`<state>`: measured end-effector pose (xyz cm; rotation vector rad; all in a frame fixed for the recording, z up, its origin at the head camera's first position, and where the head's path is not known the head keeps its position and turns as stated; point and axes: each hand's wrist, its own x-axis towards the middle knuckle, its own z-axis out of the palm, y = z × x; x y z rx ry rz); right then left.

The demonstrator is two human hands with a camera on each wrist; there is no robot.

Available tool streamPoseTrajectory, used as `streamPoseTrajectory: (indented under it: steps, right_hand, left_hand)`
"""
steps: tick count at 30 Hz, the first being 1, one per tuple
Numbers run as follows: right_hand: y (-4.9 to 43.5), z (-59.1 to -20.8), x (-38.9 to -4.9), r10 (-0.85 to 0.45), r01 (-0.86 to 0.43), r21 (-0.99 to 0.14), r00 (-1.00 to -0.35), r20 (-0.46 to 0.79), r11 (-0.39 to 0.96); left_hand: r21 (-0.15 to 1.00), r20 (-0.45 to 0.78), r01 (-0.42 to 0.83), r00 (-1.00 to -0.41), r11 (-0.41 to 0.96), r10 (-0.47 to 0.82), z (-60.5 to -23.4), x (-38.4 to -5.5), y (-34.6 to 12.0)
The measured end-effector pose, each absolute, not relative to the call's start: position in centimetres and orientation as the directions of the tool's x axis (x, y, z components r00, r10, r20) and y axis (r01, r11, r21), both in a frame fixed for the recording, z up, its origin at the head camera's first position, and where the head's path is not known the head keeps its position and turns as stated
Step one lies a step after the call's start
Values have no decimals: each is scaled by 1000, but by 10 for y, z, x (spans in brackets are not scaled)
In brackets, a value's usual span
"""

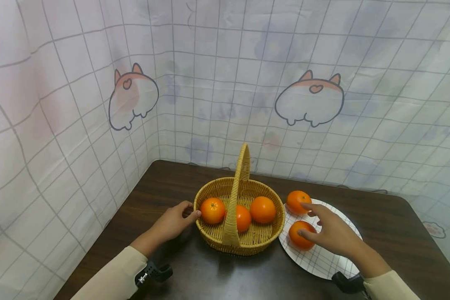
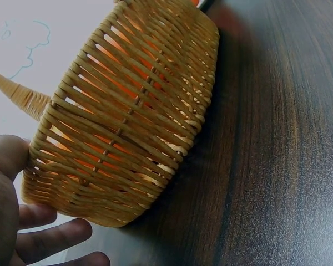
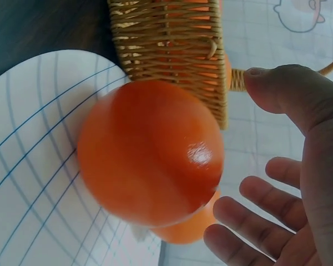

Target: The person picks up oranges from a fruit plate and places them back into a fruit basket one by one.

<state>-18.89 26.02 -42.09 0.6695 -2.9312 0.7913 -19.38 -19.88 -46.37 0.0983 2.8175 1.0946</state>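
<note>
A yellow wicker basket (image 1: 217, 243) with a tall arched handle holds three oranges; one (image 1: 212, 210) lies near its left rim. My left hand (image 1: 174, 221) grips the basket's left end, thumb at the rim and the index finger against the outside. On a white round plate (image 1: 331, 264) with grid lines, two oranges sit by the edge nearest the basket. Over them hovers my right hand (image 1: 335, 231), its thumb and fingers spread. In the right wrist view the nearer orange (image 3: 150, 152) stands apart from that hand (image 3: 288, 183), and nothing is in its grasp.
Everything stands on a dark wood-grain table (image 1: 142, 200). A white grid-patterned cloth (image 1: 225, 83) with cartoon animals hangs along the back and left sides. Dark wrist straps with mounts (image 1: 155, 273) show at both sleeves.
</note>
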Motion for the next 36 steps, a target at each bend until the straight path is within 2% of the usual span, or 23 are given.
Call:
streamPoseTrajectory:
  steps: [17, 36]
  right_hand:
    - [273, -437, -181, -362, -359, -472, -928, 88, 805]
    - [278, -456, -179, -391, -388, -478, -915, 99, 788]
  left_hand:
    - [677, -76, 26, -992, 735, 104, -463, -193, -198]
    - [685, -82, 21, -991, 728, 105, -463, -193, -198]
